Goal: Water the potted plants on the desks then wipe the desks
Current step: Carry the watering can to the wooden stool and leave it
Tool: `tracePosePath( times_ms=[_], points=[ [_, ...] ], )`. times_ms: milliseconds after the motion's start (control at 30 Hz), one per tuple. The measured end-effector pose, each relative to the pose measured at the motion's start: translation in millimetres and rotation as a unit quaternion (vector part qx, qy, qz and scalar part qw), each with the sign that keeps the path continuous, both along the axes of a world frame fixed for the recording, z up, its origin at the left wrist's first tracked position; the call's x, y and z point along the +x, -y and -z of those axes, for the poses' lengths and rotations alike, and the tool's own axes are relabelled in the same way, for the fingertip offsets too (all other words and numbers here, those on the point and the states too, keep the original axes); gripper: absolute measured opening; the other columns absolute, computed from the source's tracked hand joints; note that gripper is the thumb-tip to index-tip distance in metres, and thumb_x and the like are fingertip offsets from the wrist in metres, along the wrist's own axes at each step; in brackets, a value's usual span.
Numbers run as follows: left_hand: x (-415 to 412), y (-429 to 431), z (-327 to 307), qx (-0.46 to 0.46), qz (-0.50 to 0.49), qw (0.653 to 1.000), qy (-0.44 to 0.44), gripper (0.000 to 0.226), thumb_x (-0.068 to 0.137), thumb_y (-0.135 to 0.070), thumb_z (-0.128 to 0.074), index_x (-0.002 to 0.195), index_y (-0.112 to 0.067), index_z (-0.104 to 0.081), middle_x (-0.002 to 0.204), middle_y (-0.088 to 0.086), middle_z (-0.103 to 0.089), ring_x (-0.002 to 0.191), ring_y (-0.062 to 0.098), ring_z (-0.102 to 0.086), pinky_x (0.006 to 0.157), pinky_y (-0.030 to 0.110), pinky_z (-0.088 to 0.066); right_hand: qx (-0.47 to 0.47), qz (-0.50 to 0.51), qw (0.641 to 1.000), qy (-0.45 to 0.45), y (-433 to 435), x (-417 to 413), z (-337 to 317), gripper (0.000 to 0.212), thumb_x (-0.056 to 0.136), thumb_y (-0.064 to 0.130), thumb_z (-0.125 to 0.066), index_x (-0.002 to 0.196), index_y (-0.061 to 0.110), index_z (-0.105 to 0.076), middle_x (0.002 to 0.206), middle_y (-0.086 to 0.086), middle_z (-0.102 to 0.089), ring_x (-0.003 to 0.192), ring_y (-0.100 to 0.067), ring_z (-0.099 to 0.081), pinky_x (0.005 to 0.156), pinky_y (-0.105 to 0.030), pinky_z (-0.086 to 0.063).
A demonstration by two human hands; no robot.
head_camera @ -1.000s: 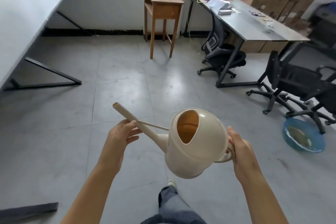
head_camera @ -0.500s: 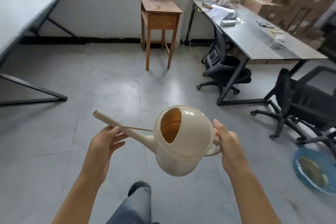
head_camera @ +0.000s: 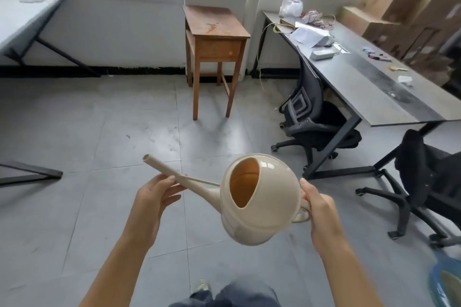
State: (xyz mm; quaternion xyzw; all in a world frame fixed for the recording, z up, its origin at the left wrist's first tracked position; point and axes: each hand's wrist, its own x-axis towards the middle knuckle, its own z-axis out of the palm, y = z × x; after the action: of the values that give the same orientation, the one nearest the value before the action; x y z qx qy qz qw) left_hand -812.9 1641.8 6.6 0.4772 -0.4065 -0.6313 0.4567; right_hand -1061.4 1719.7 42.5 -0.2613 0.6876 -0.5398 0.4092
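I hold a cream plastic watering can [head_camera: 269, 207] in front of me over the floor, its long spout pointing up and left. My right hand [head_camera: 318, 209] grips the handle at the can's right side. My left hand [head_camera: 156, 197] supports the spout from below, fingers curled round it. A grey desk [head_camera: 369, 87] stands at the right with papers, a bag and small items on it. A white desk [head_camera: 22, 12] shows at the far left. No potted plant is in view.
A small wooden side table [head_camera: 214, 32] stands by the wall ahead. Two black office chairs [head_camera: 314, 122] [head_camera: 429, 182] sit by the grey desk. Cardboard boxes [head_camera: 399, 7] are stacked at the back right. A blue basin [head_camera: 446, 284] lies on the floor at lower right.
The view has tilted up and moved forward, so the wall, windows and wooden table look closer. Both hands keep the same hold on the watering can.
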Motion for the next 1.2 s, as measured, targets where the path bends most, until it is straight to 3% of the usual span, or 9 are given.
tracePosePath(
  times_ms=[133,233,467,567,667,800,967,1133,1200],
  points=[
    [-23.3,68.8,-7.7,0.003,0.000,1.000,0.001,0.025,0.075,-0.028,-0.050,0.088,-0.013,-0.064,0.083,-0.003,-0.074,0.093,0.022,-0.066,0.080,0.032,-0.046,0.002,0.004,1.000,0.000,71.1,-23.3,-3.6,0.067,0.091,0.025,-0.047,0.025,0.018,-0.041,0.030,0.010,-0.044,0.038,-0.005,-0.047,0.054,-0.024,-0.036],
    [-43.2,116.1,-6.6,0.009,-0.010,1.000,0.007,0.017,0.088,-0.020,-0.048,0.086,-0.013,-0.064,0.079,-0.003,-0.073,0.092,0.022,-0.065,0.080,0.033,-0.046,0.002,0.004,1.000,0.000,126.5,-44.5,0.2,0.063,0.091,0.026,-0.048,0.028,0.018,-0.046,0.033,0.010,-0.048,0.045,-0.009,-0.046,0.047,-0.021,-0.041],
    [-95.1,237.1,0.0,0.004,-0.054,0.998,0.027,0.026,0.077,-0.028,-0.051,0.084,-0.008,-0.067,0.086,0.005,-0.074,0.083,0.020,-0.070,0.080,0.035,-0.046,-0.013,-0.043,0.999,0.018,262.9,-109.8,6.3,0.052,0.093,0.021,-0.045,0.042,0.009,-0.044,0.033,0.008,-0.050,0.054,-0.014,-0.049,0.037,-0.013,-0.043],
    [-124.2,290.9,-1.4,0.004,-0.081,0.996,0.029,0.028,0.075,-0.028,-0.051,0.086,-0.008,-0.067,0.089,0.008,-0.074,0.088,0.024,-0.069,0.078,0.033,-0.046,-0.009,-0.068,0.997,0.027,327.0,-139.2,5.2,0.055,0.092,0.020,-0.047,0.038,0.012,-0.041,0.032,0.007,-0.047,0.047,-0.012,-0.050,0.047,-0.016,-0.045],
    [-152.4,340.8,-2.8,0.001,-0.109,0.994,0.023,0.024,0.092,-0.016,-0.042,0.088,-0.006,-0.064,0.099,0.015,-0.069,0.097,0.030,-0.065,0.082,0.035,-0.044,-0.002,-0.094,0.995,0.033,386.4,-164.5,-1.5,0.066,0.093,0.016,-0.044,0.027,0.018,-0.042,0.028,0.007,-0.046,0.031,0.000,-0.047,0.035,-0.009,-0.038],
    [-178.1,401.3,-7.4,0.016,-0.132,0.991,0.016,0.029,0.094,-0.012,-0.036,0.086,-0.009,-0.064,0.096,0.012,-0.068,0.096,0.029,-0.064,0.082,0.035,-0.045,0.011,-0.102,0.994,0.041,461.2,-190.0,-1.5,0.060,0.093,0.018,-0.045,0.033,0.016,-0.043,0.029,0.006,-0.047,0.032,0.000,-0.048,0.035,-0.012,-0.040],
    [-199.1,485.7,0.9,0.017,-0.143,0.989,0.020,0.029,0.094,-0.012,-0.037,0.085,-0.009,-0.065,0.089,0.008,-0.071,0.093,0.028,-0.065,0.078,0.034,-0.046,0.022,-0.089,0.995,0.043,549.1,-210.8,6.8,0.068,0.091,0.021,-0.046,0.024,0.017,-0.044,0.030,0.009,-0.045,0.050,-0.015,-0.045,0.052,-0.025,-0.037],
    [-204.3,583.6,13.1,0.023,-0.121,0.992,0.019,0.029,0.095,-0.013,-0.037,0.087,-0.008,-0.065,0.085,0.005,-0.074,0.090,0.024,-0.068,0.077,0.033,-0.045,0.029,-0.076,0.996,0.034,638.6,-215.7,9.5,0.070,0.093,0.020,-0.045,0.023,0.017,-0.040,0.028,0.010,-0.041,0.033,-0.002,-0.044,0.050,-0.022,-0.038],
    [-207.1,626.7,11.5,0.025,-0.105,0.994,0.020,0.030,0.094,-0.014,-0.037,0.088,-0.007,-0.065,0.087,0.007,-0.074,0.091,0.025,-0.068,0.077,0.033,-0.045,0.026,-0.066,0.997,0.034,674.4,-216.9,6.2,0.066,0.093,0.017,-0.045,0.027,0.019,-0.040,0.027,0.010,-0.043,0.029,0.000,-0.044,0.040,-0.017,-0.042]
  ],
)
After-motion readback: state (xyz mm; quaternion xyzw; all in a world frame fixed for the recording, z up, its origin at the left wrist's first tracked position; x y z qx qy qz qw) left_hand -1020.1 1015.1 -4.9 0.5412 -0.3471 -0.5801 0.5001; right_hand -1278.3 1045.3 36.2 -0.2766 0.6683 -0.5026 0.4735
